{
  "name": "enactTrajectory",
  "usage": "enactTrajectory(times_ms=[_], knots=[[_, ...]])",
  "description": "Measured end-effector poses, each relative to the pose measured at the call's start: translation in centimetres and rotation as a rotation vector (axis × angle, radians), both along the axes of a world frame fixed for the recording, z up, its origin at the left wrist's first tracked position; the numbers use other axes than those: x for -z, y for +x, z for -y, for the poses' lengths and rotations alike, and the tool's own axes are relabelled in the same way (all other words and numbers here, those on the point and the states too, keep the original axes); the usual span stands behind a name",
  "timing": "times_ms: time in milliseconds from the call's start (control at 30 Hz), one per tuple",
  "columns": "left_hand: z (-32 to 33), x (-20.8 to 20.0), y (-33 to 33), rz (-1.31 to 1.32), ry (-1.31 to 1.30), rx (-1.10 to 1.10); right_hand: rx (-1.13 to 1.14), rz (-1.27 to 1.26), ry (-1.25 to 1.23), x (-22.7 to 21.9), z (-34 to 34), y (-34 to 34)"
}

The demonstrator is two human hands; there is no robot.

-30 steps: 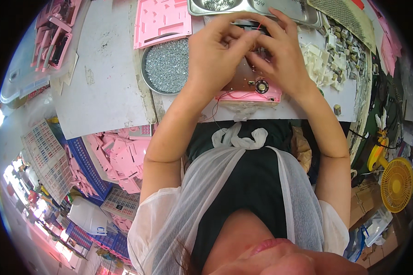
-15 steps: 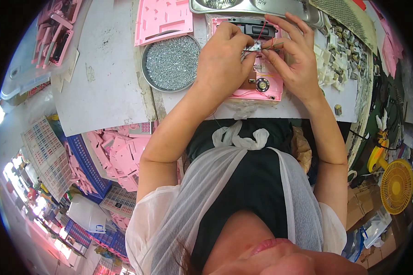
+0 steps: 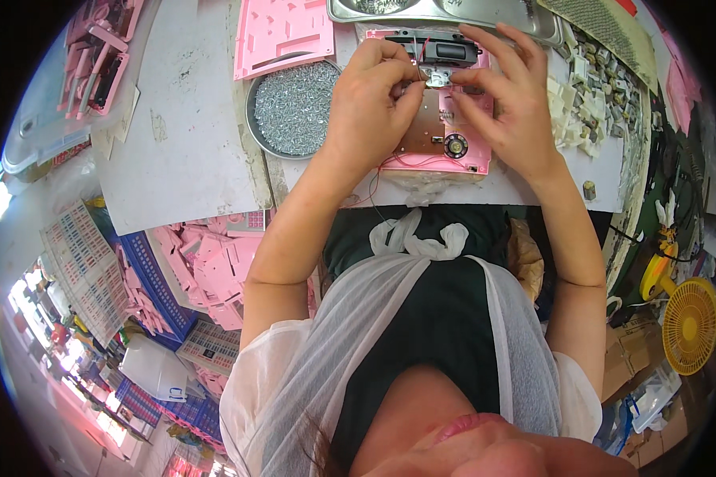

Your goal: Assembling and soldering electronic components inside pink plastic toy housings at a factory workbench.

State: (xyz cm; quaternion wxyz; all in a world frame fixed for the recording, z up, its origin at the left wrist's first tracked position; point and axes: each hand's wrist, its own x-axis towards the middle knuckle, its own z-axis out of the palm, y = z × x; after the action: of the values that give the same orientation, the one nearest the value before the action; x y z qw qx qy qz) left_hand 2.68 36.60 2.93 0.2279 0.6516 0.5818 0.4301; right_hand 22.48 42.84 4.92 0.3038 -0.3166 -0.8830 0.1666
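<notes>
A pink plastic housing (image 3: 426, 164) lies on the table in front of me, with a brown circuit board (image 3: 419, 137), a round black part (image 3: 456, 145) and a long black part (image 3: 451, 52) along its far side. My left hand (image 3: 374, 99) is over its left half, thumb and forefinger pinched on thin wires; their ends are hidden by the fingers. A small whitish part (image 3: 437, 78) sits between my hands. My right hand (image 3: 511, 103) is at its right side, forefinger close to it, thumb apart from the forefinger and other fingers raised and spread.
A round metal dish of small screws (image 3: 294, 107) stands left of the housing, below a pink panel (image 3: 286, 32). A metal tray (image 3: 485, 20) is at the far edge. Small white parts (image 3: 585, 103) are heaped at the right. Pink pieces (image 3: 223, 262) lie lower left; a yellow fan (image 3: 690, 326) stands lower right.
My left hand has moved left, away from my right hand, uncovering the whitish part and more of the circuit board. My right hand has barely moved, its thumb and forefinger now apart.
</notes>
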Motion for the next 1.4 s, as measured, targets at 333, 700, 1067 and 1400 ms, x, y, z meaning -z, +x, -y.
enactTrajectory(times_ms=[333,700,1067,1400], knots=[[0.4,0.5,-0.2,0.077,0.062,-0.026,-0.067,0.026,0.038,0.2,-0.1,-2.6],[-0.1,0.0,0.5,-0.151,0.106,0.04,-0.147,0.11,-0.018,0.2,-1.9,-0.9],[0.1,1.0,0.8,-0.119,0.231,-0.164,0.078,-0.182,-0.302,0.5,0.3,0.9],[1.0,-2.6,2.3,0.136,-0.09,0.204,-0.294,-0.237,-0.188,-0.5,0.6,2.0]])
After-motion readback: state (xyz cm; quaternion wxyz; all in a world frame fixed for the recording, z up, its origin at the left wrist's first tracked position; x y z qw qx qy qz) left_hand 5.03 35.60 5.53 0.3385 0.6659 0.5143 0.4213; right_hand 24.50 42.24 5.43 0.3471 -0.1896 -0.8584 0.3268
